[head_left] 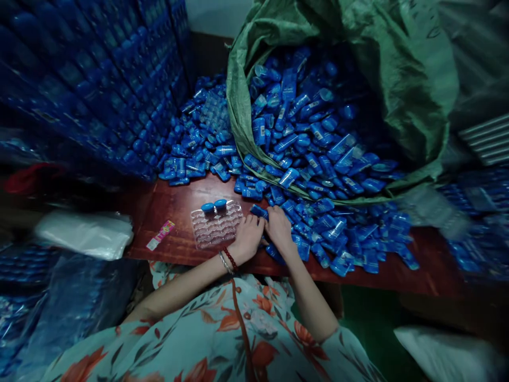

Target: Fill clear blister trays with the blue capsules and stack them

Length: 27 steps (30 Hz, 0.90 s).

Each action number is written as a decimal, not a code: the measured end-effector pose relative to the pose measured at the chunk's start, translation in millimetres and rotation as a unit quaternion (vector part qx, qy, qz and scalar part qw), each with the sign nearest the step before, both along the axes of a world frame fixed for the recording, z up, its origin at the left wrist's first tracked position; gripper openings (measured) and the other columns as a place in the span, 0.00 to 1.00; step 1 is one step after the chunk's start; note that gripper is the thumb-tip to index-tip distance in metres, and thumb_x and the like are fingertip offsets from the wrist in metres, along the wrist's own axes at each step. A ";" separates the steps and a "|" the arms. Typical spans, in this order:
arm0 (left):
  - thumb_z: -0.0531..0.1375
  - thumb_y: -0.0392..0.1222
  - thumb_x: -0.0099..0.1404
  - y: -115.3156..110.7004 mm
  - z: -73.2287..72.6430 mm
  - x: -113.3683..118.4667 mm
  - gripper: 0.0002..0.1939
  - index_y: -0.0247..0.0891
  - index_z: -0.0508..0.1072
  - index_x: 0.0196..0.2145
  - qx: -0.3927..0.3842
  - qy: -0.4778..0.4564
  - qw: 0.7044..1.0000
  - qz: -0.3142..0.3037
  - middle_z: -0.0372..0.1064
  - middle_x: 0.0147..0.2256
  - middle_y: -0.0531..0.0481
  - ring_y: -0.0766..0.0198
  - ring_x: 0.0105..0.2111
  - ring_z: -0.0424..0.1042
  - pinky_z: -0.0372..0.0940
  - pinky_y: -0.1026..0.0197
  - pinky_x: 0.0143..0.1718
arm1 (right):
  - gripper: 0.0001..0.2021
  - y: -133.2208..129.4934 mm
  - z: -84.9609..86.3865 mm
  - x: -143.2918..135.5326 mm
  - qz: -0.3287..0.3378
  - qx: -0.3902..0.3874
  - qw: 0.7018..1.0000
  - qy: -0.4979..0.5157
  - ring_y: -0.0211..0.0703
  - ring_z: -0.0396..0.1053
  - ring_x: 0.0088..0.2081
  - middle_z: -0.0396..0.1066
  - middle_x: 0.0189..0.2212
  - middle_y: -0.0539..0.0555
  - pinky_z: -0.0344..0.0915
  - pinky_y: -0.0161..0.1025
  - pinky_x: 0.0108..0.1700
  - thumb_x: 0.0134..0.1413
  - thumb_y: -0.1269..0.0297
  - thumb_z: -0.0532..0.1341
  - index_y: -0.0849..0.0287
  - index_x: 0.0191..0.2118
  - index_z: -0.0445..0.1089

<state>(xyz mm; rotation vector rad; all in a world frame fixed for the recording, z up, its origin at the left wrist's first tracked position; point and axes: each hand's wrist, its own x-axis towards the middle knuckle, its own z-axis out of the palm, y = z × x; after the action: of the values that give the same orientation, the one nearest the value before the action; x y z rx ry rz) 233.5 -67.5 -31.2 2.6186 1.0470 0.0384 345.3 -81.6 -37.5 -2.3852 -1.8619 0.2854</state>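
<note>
A clear plastic tray [217, 229] lies on the dark red table, with two blue bottles [213, 205] in its back row. My left hand [249, 236], with a red bead bracelet and silver bangles at the wrist, is at the tray's right edge, its fingers bent. Touching or almost touching it, my right hand [279, 229] has its fingers curled at a small blue bottle [259, 211] near the fingertips. What either hand grips is hidden by the fingers. Loose blue bottles [334, 233] lie right beside my right hand.
Behind the hands, a green sack [242, 95] spills many blue bottles across the table [163, 204]. Tall stacks of filled packs [99, 90] rise at the left. A pink label strip [161, 235] and clear plastic bags [85, 233] lie left of the tray.
</note>
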 end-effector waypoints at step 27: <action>0.47 0.28 0.65 30.1 -26.0 -152.0 0.19 0.39 0.64 0.51 0.123 -0.294 0.943 0.096 0.67 0.43 0.43 0.61 0.44 0.67 0.67 0.56 0.43 | 0.15 42.8 27.9 -46.1 0.380 0.059 0.921 0.058 0.44 0.62 0.41 0.66 0.38 0.57 0.61 0.41 0.44 0.61 0.74 0.48 0.59 0.49 0.66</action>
<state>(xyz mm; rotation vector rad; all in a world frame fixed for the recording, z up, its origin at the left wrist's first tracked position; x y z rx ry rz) 81.4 -37.4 -57.2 2.4340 1.1097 0.9872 299.3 -38.8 -9.5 -1.4268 -2.5648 0.3417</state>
